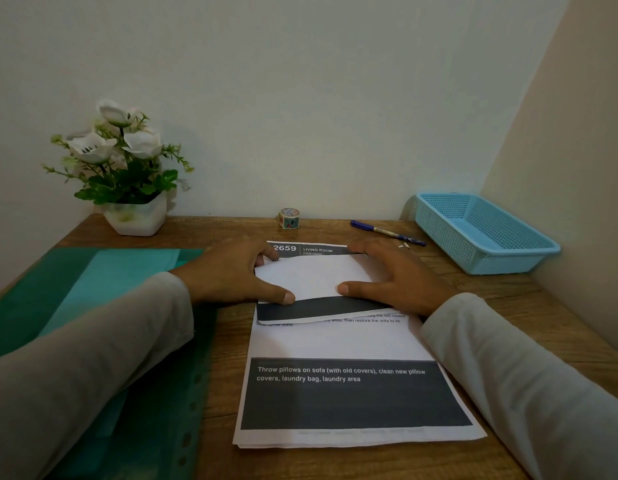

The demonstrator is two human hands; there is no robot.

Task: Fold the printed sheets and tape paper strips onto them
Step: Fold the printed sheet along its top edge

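While the person leans over the wooden table (335,230), both forearms in pale sleeves (93,375) reach forward and angle inward, meeting over the paper.

- Hands, two. The left hand (231,271) lies palm down with fingers extended. Its thumb stretches toward the middle, and it presses the left side of the folded sheet (311,275) without clasping anything. The right hand (394,275) mirrors it on the right side, flat and spread, pressing rather than gripping. The two thumb tips point at each other, near but apart.
- Folded sheet, one. It rests on the far end of the stack, white back upward, with a dark band along its near edge. A header reading "2659 LIVING ROOM" shows past its far edge, between the two hands.
- Printed sheets (335,344), one stack. It lies flat at the middle of the table, and the top page carries a dark block with white text. More than one layer shows at the near left corner, but the exact count cannot be told.
- Tape roll (289,218), one. It is patterned and sits near the wall beyond the sheets.
- Pen (387,232), one. It is blue and lies slanted between the right hand and the basket. Two small pale bits (404,245) beside it are too small to identify.
- Basket (480,233), one. It is light blue and perforated, at the far right corner.
- Flower pot (136,216), one. It is white with white blooms, at the far left.
- Green plastic sleeve (110,271), one. It lies left of the stack, partly under the left forearm.
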